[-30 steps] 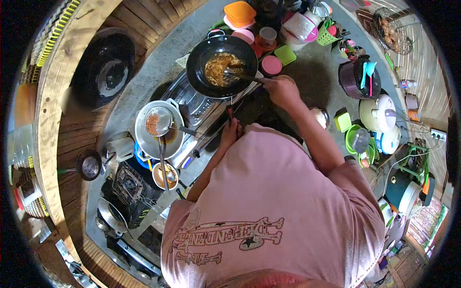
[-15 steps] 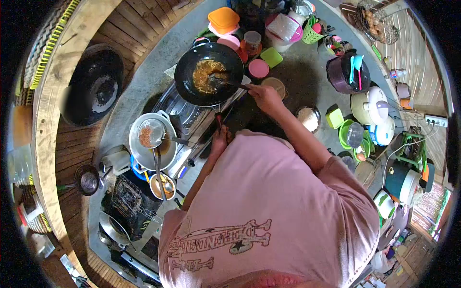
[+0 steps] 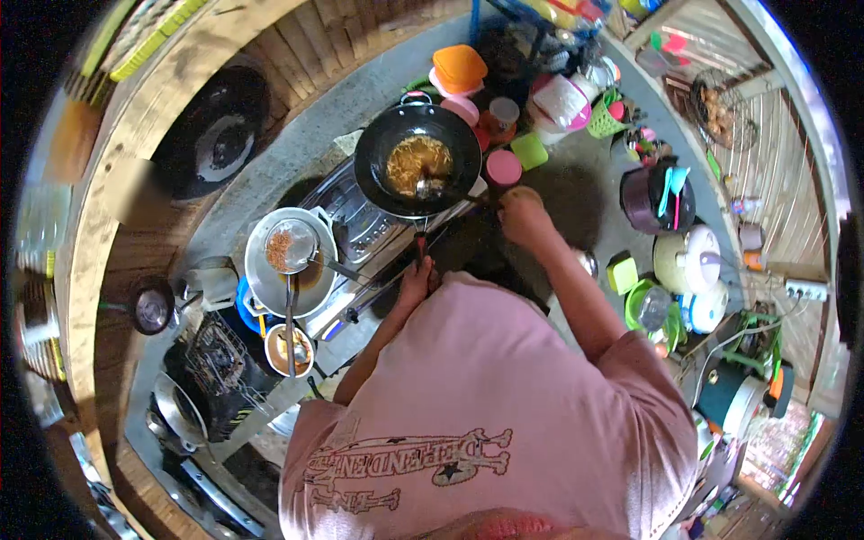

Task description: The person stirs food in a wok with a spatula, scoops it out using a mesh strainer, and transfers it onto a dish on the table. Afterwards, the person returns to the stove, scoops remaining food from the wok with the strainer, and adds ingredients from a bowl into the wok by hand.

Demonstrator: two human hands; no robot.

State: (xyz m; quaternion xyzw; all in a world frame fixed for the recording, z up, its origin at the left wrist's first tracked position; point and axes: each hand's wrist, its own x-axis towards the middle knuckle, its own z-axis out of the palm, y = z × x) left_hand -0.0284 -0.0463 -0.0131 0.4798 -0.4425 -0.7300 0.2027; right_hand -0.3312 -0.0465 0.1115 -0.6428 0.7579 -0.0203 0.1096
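Observation:
My left hand (image 3: 417, 277) is closed round the handle of a black wok (image 3: 371, 160), which sits on the stove (image 3: 360, 225). Noodles in brown liquid (image 3: 418, 160) lie in the wok. My right hand (image 3: 525, 214) grips the dark handle of a ladle (image 3: 429, 187), whose bowl dips into the near side of the noodles. Left of the wok, a strainer (image 3: 281, 247) with reddish-brown bits rests over a grey metal pot (image 3: 261, 281) that holds some brown liquid. Below that pot is a small bowl (image 3: 276, 357) with a spoon in it.
Orange (image 3: 459, 65) and pink (image 3: 504, 167) containers stand behind and right of the wok. A dark pot (image 3: 641, 200), a white cooker (image 3: 688, 259) and green bowls (image 3: 641, 301) are farther right. A grill rack (image 3: 216, 353) lies at the lower left.
The ladle has shifted toward the wok's near right edge, and my right hand has moved with it. My left hand stays on the wok handle. The whole view has shifted.

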